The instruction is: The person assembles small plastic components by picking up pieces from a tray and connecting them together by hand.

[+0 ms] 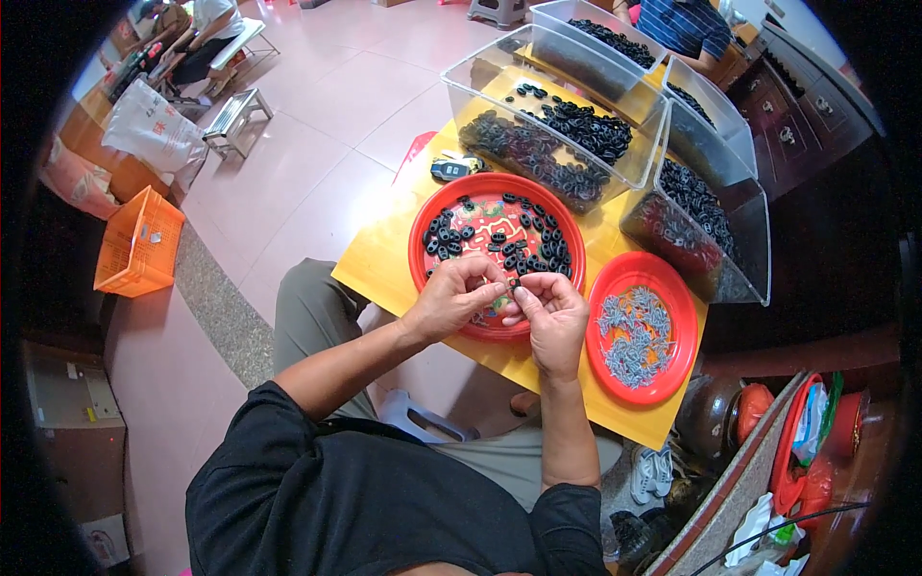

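My two hands meet over the near rim of a red round tray (420, 252) with a printed pattern. My right hand (557, 331) pinches a small black part (515, 283) between thumb and fingers. Right beside it, my left hand (444, 300) has thumb and forefinger closed together at the part; whatever lies between them is too small to make out. Several black oval parts (554, 248) with holes are scattered in the tray. To the right, a smaller red plate (604, 369) holds a heap of small thin grey pieces (634, 336).
Clear plastic bins (576, 154) full of black parts stand at the far and right sides of the yellow tabletop (379, 259). A key fob (456, 169) lies behind the tray. An orange crate (142, 245) sits on the floor at left. A person in blue (680, 29) sits across.
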The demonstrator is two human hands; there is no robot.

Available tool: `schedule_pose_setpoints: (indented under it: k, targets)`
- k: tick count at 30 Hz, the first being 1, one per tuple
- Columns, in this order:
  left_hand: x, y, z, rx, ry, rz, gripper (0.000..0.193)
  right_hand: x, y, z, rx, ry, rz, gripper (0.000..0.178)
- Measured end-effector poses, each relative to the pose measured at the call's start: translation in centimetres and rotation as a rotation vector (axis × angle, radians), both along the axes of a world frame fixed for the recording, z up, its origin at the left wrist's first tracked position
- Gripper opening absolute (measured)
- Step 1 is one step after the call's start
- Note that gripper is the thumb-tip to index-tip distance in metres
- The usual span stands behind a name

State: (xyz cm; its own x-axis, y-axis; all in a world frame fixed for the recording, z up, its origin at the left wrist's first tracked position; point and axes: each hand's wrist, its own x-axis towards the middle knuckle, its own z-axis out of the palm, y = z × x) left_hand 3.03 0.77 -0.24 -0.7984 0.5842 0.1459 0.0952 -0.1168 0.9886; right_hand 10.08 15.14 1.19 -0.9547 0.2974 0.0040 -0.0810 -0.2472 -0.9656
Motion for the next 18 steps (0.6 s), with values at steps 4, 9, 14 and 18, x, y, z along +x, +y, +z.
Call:
schedule_pose_setpoints:
  k: [4,9,14,18]
  targets:
    - [0.2,0.0,0.2,-0.037,0.057,0.035,0.008,0.1,0.0,0.0,0.020,-0.004,-0.002,0.009]
    - [0.3,-0.1,1.1,-0.092,0.092,0.065,0.006,0.1,-0.5,-0.3,0.110,0.006,-0.013,0.008]
    - [0.2,0.2,1.3,-0.085,0.267,0.091,0.009,0.2,-0.4,-0.6,0.163,0.053,-0.022,0.007]
    - [-1.7,0.2,1.8,-0.186,0.079,-0.031,0.010,0.2,0.7,0.2,0.103,0.044,-0.054,0.009]
